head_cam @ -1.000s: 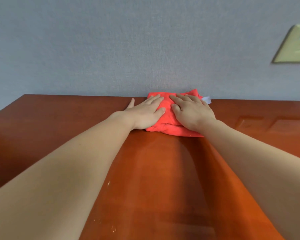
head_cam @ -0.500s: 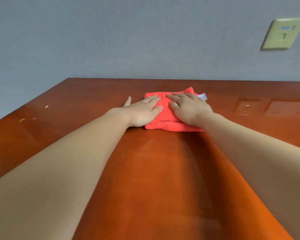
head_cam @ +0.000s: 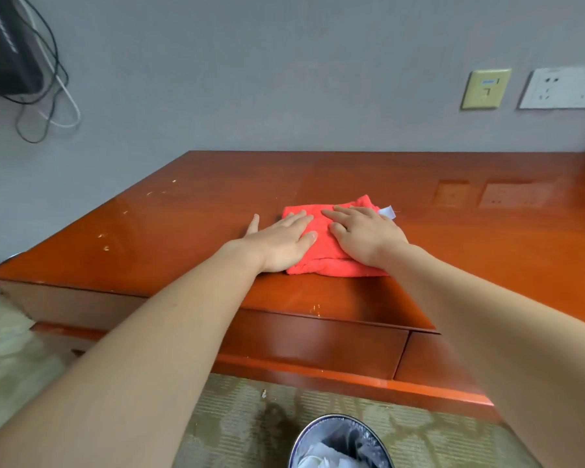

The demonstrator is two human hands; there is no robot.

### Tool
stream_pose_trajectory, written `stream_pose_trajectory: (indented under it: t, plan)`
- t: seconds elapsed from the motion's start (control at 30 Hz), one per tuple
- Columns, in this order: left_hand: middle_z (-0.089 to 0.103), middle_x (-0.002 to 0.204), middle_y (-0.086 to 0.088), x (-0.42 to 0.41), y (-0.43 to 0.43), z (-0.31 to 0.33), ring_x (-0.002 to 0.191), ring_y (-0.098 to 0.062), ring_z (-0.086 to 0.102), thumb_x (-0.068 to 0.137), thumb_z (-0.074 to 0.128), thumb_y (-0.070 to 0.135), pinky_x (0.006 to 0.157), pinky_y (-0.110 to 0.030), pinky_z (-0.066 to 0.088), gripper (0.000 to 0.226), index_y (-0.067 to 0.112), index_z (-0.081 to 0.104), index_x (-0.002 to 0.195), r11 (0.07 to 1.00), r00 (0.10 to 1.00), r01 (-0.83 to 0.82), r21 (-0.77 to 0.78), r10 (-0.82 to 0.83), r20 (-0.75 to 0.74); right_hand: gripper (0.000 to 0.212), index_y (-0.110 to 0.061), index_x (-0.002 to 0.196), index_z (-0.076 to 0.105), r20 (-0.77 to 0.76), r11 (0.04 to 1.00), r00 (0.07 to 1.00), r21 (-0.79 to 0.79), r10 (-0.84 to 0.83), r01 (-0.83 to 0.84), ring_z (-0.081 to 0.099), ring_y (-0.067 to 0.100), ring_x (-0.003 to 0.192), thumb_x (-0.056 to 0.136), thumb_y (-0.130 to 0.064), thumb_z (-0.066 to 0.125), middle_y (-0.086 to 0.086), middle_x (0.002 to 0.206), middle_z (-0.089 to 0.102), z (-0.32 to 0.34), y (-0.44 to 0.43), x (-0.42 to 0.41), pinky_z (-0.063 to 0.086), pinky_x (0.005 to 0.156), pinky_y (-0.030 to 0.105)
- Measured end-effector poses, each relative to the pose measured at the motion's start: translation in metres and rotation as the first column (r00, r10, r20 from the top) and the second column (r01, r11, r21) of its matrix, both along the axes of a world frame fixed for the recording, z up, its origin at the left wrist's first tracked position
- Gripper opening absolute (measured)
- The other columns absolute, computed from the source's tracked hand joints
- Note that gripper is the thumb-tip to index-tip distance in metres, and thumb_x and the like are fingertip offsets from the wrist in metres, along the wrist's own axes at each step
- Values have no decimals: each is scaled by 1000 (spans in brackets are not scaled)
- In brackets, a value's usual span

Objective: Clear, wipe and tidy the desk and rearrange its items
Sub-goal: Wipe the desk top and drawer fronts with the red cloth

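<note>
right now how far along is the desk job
Clearing looks done: the desk holds the cloth and little else in view. Wiping is in hand: left hand and right hand press flat on the cloth mid-desk. To do: pale specks near the left edge and more at the front edge, then putting items back; none are in view.

Nothing written here can be read with certainty. The black device (head_cam: 4, 45) on the wall at upper left bears a line of pale lettering along its side, too blurred to make out. The beige wall plate (head_cam: 486, 88) carries a small blue label with print too small to tell. The white tag (head_cam: 387, 212) at the corner of the red cloth (head_cam: 321, 238) is illegible.
</note>
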State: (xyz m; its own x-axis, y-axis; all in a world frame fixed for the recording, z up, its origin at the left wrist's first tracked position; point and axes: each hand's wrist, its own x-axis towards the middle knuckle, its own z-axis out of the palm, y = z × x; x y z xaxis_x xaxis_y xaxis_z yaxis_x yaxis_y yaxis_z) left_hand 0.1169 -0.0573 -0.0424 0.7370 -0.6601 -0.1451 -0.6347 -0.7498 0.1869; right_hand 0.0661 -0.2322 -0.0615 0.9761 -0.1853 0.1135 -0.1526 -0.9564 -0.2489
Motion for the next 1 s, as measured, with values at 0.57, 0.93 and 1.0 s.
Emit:
stream_pose_trajectory:
  t: [0.57, 0.93, 1.0]
  plan:
    - [-4, 165, 12, -130, 56, -3, 151, -8, -2, 106, 23, 46, 119, -55, -11, 58, 30, 3, 159, 999, 999, 37, 6, -37, 38, 48, -39, 151, 29, 16, 1000, 1000, -11, 25, -25, 17, 17, 148, 103, -40, 24, -10, 159, 27, -2, 54, -136, 16, 119, 44]
    - [-19, 163, 7, -167, 78, -12, 150, -8, -13, 106, 31, 32, 117, -57, -16, 68, 22, -12, 157, 988, 985, 108, 110, -121, 119, 54, -36, 155, 18, 29, 995, 998, -82, 52, -49, 11, 16, 149, 102, -33, 32, -8, 162, 16, -11, 70, -179, 9, 120, 37]
    - [-19, 163, 6, -167, 76, -11, 150, -9, -13, 107, 27, 31, 117, -57, -16, 65, 21, -12, 157, 986, 985, 108, 126, -123, 121, 54, -34, 156, 15, 0, 995, 999, -85, 48, -48, 8, 16, 150, 103, -34, 29, -7, 163, 13, -10, 72, -179, 6, 122, 37]
